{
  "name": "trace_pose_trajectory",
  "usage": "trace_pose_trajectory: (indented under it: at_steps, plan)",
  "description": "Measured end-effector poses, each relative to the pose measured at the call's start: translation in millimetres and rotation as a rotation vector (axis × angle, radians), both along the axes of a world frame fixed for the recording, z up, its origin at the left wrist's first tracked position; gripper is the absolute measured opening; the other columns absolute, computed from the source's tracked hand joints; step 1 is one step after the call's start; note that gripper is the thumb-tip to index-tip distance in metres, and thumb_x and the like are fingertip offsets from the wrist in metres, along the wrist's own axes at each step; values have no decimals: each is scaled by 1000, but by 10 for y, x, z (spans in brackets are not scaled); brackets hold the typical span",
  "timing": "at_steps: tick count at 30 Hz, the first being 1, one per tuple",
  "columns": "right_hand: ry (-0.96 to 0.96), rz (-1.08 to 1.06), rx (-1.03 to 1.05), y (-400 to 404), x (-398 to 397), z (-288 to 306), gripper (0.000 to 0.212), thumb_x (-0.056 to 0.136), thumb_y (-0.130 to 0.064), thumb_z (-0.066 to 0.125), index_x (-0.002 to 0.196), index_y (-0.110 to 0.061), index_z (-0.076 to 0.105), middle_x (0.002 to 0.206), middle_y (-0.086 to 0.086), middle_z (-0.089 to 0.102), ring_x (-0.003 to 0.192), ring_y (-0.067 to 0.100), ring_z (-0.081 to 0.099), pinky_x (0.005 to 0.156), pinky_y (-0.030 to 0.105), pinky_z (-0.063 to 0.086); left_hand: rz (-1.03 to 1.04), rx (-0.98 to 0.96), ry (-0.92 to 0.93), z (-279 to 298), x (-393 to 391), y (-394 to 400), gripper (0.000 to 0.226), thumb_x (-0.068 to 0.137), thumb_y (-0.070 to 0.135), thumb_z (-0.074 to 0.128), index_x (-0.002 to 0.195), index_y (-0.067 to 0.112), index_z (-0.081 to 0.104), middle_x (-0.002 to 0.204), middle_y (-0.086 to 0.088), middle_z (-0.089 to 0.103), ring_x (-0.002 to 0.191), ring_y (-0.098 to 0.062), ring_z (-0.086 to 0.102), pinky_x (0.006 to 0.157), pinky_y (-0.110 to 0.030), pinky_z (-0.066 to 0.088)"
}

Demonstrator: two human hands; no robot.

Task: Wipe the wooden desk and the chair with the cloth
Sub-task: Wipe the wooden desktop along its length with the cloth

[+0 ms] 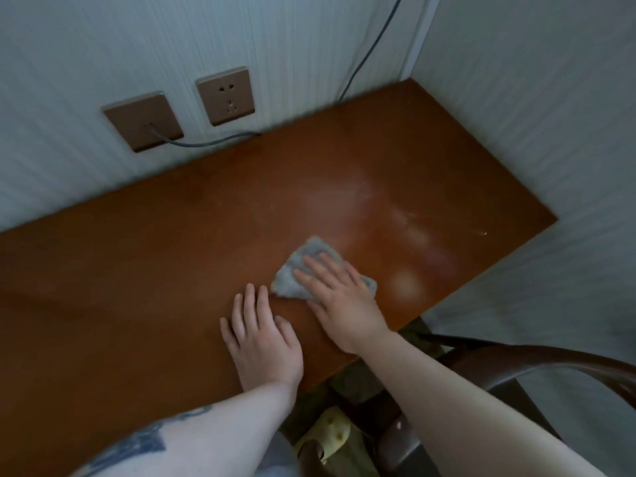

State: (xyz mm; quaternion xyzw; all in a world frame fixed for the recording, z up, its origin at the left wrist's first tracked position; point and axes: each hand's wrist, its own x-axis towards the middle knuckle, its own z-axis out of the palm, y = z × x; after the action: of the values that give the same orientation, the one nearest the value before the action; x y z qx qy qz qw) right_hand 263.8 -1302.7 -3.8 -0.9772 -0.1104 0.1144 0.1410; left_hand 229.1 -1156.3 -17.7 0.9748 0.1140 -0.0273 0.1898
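A grey cloth (303, 266) lies flat on the brown wooden desk (172, 263), near its front edge toward the right. My right hand (339, 297) presses on the cloth with straight, spread fingers and covers its near half. Just left of the cloth, my left hand (261, 339) rests flat on the bare desk top, fingers straight. A dark wooden chair (537, 359) with a curved back stands under the desk's front right corner; most of its seat is hidden by my right forearm.
Two brown wall plates, a cable outlet (142, 120) and a power socket (225, 96), sit on the wall behind the desk. A grey cable (206, 142) runs along the desk's back edge. A side wall (550, 115) borders the desk's right end. A yellow slipper (330, 432) shows below.
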Motion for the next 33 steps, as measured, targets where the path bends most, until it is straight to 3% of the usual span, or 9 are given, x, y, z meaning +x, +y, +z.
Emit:
trace_pose_trajectory:
  at_steps: [4,8,12,18,20,24,26,30,33]
  plan:
    - [-120,-564,-86,195,-434,-50,53,96,-38,28,147,-30,41,154,-4,36,146,18,24,117,44,18,29,-56,30,19,9,-3,49,98,28,32,145,21,42,155,5,32,146,-16,18,120,-44,6]
    - [-69,-196,-52,634,-604,-23,51,96,-45,31,146,-35,38,152,-8,39,144,17,29,111,42,19,23,-142,24,95,0,62,54,95,35,22,142,24,47,153,8,36,145,-13,23,120,-40,9]
    - [70,68,-35,382,-220,131,50,105,-38,28,153,-43,13,161,-18,-1,147,7,-13,120,37,-8,-184,-132,90,176,81,396,47,103,34,31,150,32,29,159,14,18,147,-8,10,118,-33,9]
    - [-61,-642,-91,726,-646,19,53,103,-40,27,154,-37,15,163,-8,12,147,11,-7,120,42,-1,-252,68,93,98,355,1206,56,103,40,25,155,27,9,162,8,-2,148,-13,-11,119,-38,-3]
    - [-84,-438,-46,1083,-765,23,52,100,-42,29,152,-37,25,160,-9,21,149,17,4,119,45,1,-233,92,74,12,395,1292,56,103,43,20,155,25,15,162,5,8,149,-15,0,120,-41,4]
    - [74,139,41,1183,-332,181,50,105,-41,27,153,-40,14,160,-17,-3,147,8,-18,114,37,-20,-234,131,25,-95,364,1310,53,102,38,16,154,24,22,161,3,17,149,-16,10,120,-42,10]
    - [26,63,-8,1027,-155,117,51,104,-39,33,153,-39,17,162,-15,4,146,6,-15,119,41,-12,-215,115,7,-87,372,1306,57,99,40,14,152,25,27,159,4,22,148,-16,14,119,-41,11]
    - [-99,-637,-94,1024,-432,-42,49,102,-37,36,151,-35,30,160,-7,25,149,13,7,121,44,8,-233,120,3,-98,357,1282,60,97,42,8,153,26,23,160,5,18,149,-15,9,119,-39,5]
    - [-132,-421,-55,1393,-581,-64,51,97,-39,37,147,-36,37,155,-7,34,147,19,21,117,46,10,-223,134,0,-79,355,1287,58,97,37,16,152,23,30,159,2,24,148,-18,16,118,-42,11]
